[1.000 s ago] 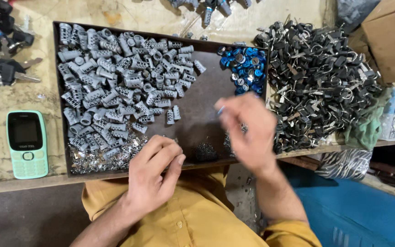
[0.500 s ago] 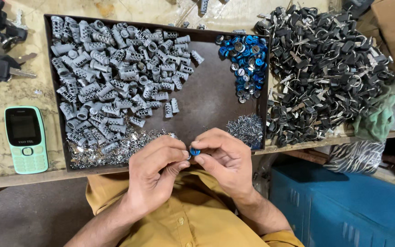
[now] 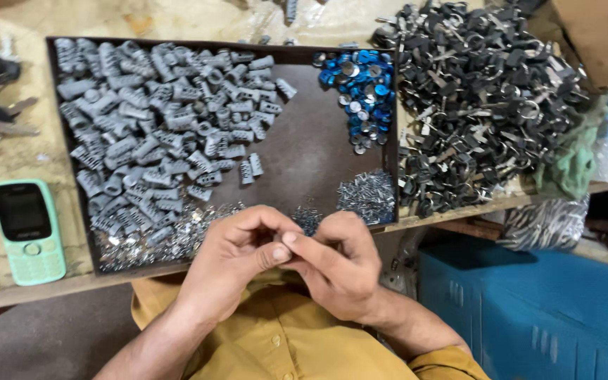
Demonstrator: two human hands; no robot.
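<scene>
Both hands, left hand (image 3: 237, 257) and right hand (image 3: 336, 264), are pinched together just below the tray (image 3: 318, 162) edge; what is held cannot be told, fingers hide it. Small part is best kept over the tray, near the metal bits (image 3: 369, 197), so drops are caught.

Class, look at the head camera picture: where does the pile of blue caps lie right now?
The blue caps lie in the tray's far right corner, beside the heap of black keys.
</scene>
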